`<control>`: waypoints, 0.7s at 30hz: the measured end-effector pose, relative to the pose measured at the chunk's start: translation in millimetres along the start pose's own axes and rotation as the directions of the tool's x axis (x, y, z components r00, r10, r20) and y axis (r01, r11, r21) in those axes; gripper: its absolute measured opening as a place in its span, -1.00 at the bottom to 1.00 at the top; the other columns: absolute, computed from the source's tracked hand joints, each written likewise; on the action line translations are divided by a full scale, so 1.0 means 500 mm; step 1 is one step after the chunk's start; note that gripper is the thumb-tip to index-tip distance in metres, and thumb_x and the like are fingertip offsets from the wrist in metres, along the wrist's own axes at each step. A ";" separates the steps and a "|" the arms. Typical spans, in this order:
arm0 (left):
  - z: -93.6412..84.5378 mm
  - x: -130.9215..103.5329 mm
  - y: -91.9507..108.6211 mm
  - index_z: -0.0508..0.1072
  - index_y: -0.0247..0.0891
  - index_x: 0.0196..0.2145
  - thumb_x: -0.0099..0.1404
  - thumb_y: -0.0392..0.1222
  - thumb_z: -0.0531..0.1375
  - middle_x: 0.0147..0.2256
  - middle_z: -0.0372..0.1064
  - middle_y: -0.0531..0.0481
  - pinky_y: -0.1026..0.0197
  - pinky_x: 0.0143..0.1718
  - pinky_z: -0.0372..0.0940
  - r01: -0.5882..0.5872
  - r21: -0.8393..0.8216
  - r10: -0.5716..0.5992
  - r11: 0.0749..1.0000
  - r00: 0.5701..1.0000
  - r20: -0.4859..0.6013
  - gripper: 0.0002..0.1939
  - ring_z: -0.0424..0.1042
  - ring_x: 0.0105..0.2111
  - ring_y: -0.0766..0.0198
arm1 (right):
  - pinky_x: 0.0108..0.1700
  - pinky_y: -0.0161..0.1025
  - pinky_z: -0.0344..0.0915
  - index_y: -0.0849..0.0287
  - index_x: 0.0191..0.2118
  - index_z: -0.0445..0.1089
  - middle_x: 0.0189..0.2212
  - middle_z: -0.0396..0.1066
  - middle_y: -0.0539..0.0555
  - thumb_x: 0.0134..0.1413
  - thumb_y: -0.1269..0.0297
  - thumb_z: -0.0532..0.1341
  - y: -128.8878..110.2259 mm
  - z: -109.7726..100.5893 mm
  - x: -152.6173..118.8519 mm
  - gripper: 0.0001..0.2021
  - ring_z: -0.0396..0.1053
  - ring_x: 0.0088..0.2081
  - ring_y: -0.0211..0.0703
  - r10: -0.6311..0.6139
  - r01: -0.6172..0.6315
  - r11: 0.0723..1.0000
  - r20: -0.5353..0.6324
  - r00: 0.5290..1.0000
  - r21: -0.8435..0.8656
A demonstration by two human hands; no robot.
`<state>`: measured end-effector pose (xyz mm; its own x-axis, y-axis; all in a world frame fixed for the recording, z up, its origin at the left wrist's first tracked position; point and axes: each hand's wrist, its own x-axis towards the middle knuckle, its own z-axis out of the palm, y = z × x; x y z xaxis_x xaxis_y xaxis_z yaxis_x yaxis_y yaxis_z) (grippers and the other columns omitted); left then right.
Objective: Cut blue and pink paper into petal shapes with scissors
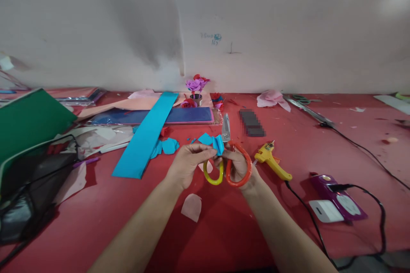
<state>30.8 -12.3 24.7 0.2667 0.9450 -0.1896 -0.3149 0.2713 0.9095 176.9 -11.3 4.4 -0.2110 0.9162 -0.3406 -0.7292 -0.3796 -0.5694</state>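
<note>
Between my two hands is a small folded blue paper piece [218, 145]. My left hand [191, 160] pinches it from the left with thumb and fingertips. Scissors with one red and one yellow-green handle [239, 182] hang on my right hand [237, 163], their blades pointing away from me. The fingertips of my right hand are closed at the right edge of the blue piece. Cut blue pieces [169, 146] lie beyond my left hand, beside a long blue paper strip [145, 136]. A pale pink petal-shaped piece [192, 207] rests on the red table [205, 247] nearer to me.
A yellow glue gun [273, 162] with a black cable lies right of my hands, near a purple power strip [338, 198] and white adapter [326, 211]. Potted paper flowers [196, 87] stand by the wall. A black bag [35, 192] and green sheet [35, 123] are left.
</note>
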 end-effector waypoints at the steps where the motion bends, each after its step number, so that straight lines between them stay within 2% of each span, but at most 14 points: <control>1: 0.001 -0.001 0.000 0.58 -0.27 -0.52 0.01 -0.17 0.36 -0.49 0.50 -0.03 0.23 -0.30 0.29 -0.005 0.010 0.005 1.000 1.000 0.001 -0.89 0.42 -0.47 0.33 | -0.53 -0.48 0.35 0.14 -0.37 0.39 -0.53 0.48 -0.05 -0.36 0.55 0.43 -0.001 0.000 0.000 -0.65 0.44 -0.50 -0.30 0.015 -0.015 1.000 0.004 1.000 0.012; 10: -0.002 0.002 -0.003 0.58 -0.28 -0.51 0.03 -0.23 0.34 -0.49 0.49 -0.02 0.24 -0.27 0.31 -0.009 -0.011 0.009 1.000 1.000 0.011 -0.93 0.42 -0.45 0.33 | -0.53 -0.51 0.31 0.16 -0.45 0.40 -0.54 0.46 -0.04 -0.35 0.58 0.43 -0.004 0.000 0.000 -0.71 0.43 -0.48 -0.31 0.066 -0.067 0.997 0.028 0.997 0.040; 14: 0.001 0.000 -0.001 0.56 -0.28 -0.51 0.05 -0.21 0.32 -0.50 0.46 -0.01 0.24 -0.29 0.32 -0.020 0.007 0.020 1.000 1.000 0.015 -0.92 0.40 -0.47 0.34 | -0.53 -0.52 0.29 0.20 -0.48 0.40 -0.51 0.47 -0.02 -0.35 0.55 0.43 0.000 0.003 0.000 -0.75 0.42 -0.46 -0.33 0.065 -0.065 0.998 0.062 0.996 0.002; 21: 0.010 -0.005 0.000 0.50 -0.29 -0.54 0.06 -0.17 0.31 -0.55 0.38 0.04 0.24 -0.35 0.31 -0.042 0.028 0.042 0.999 0.999 0.022 -0.86 0.36 -0.51 0.36 | -0.54 -0.45 0.27 0.17 -0.47 0.41 -0.45 0.49 -0.01 -0.41 0.51 0.43 0.008 0.015 -0.004 -0.73 0.45 -0.35 -0.20 0.060 -0.051 0.995 0.097 0.994 -0.088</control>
<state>34.7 -15.6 26.8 0.2728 0.9513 -0.1434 -0.3007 0.2259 0.9266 169.7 -13.6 8.6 -0.3163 0.8999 -0.3001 -0.6572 -0.4360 -0.6148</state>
